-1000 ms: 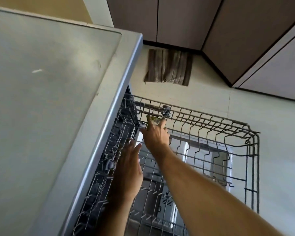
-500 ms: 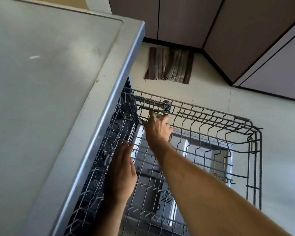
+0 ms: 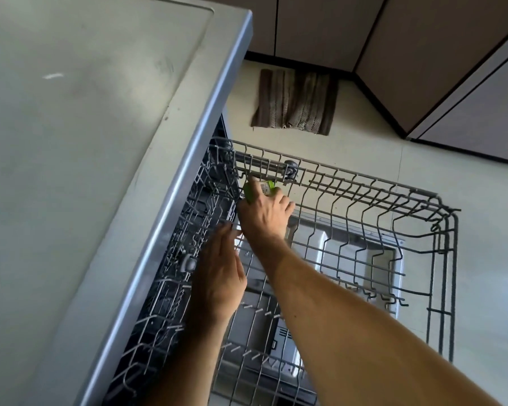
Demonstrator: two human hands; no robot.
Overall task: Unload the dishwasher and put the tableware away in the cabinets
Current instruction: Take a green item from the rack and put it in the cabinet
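Note:
The grey wire dishwasher rack is pulled out below the counter, and through its wires I see the open dishwasher door. My right hand reaches to the rack's far left corner and grips a small green object with a white label, mostly hidden by my fingers. My left hand hovers over the rack's left side near the counter edge, fingers straight, holding nothing. No tableware shows in the visible part of the rack.
A grey countertop with a metal edge fills the left. A brown striped mat lies on the pale floor beyond the rack. Brown cabinet doors stand at the back and right.
My right hand has lifted the green object slightly, so more of it shows. My left hand has moved forward, toward the right hand. The view shifted a little.

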